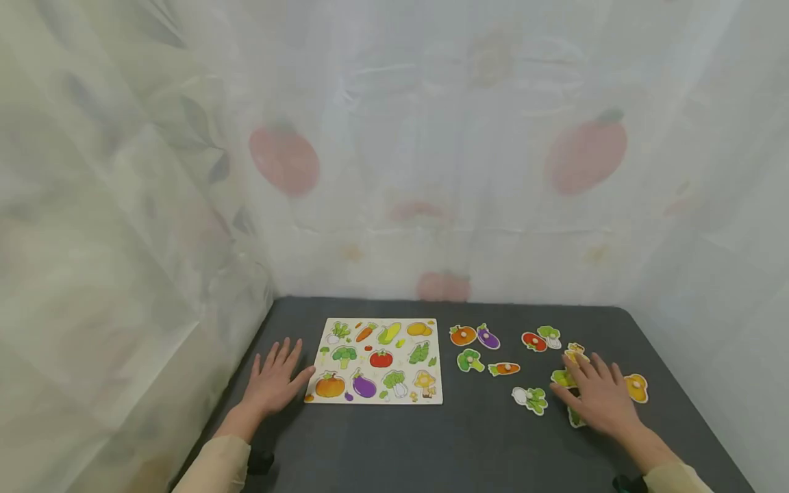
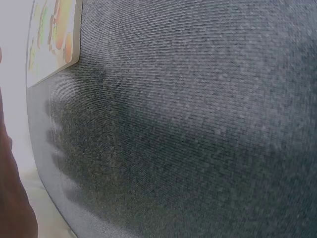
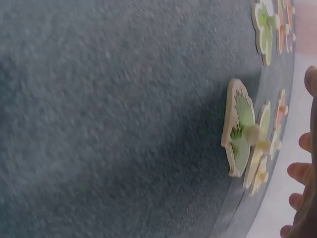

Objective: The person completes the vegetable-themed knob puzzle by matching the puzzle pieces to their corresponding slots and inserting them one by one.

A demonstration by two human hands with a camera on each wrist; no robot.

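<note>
A pale wooden puzzle board (image 1: 382,340) printed with vegetables lies flat on the dark table. My left hand (image 1: 275,383), fingers spread, is at the board's left edge and holds nothing; the left wrist view shows its shadow beside the board's corner (image 2: 69,54). Over at the right, my right hand (image 1: 598,397) hovers with spread fingers above several knobbed vegetable pieces. It partly hides a green pea piece (image 1: 576,418), a corn piece (image 1: 562,378) and a mushroom piece (image 1: 575,349). The pea piece (image 3: 241,131) shows its wooden knob in the right wrist view. A yellow potato piece (image 1: 637,388) lies right of this hand.
Between board and right hand lie pumpkin (image 1: 462,335), eggplant (image 1: 488,337), broccoli (image 1: 470,361), carrot (image 1: 504,369) and radish (image 1: 530,400) pieces. Tomato (image 1: 533,342) and bok choy (image 1: 550,336) pieces touch farther back. Pale printed curtains (image 1: 394,171) surround the table (image 1: 394,452).
</note>
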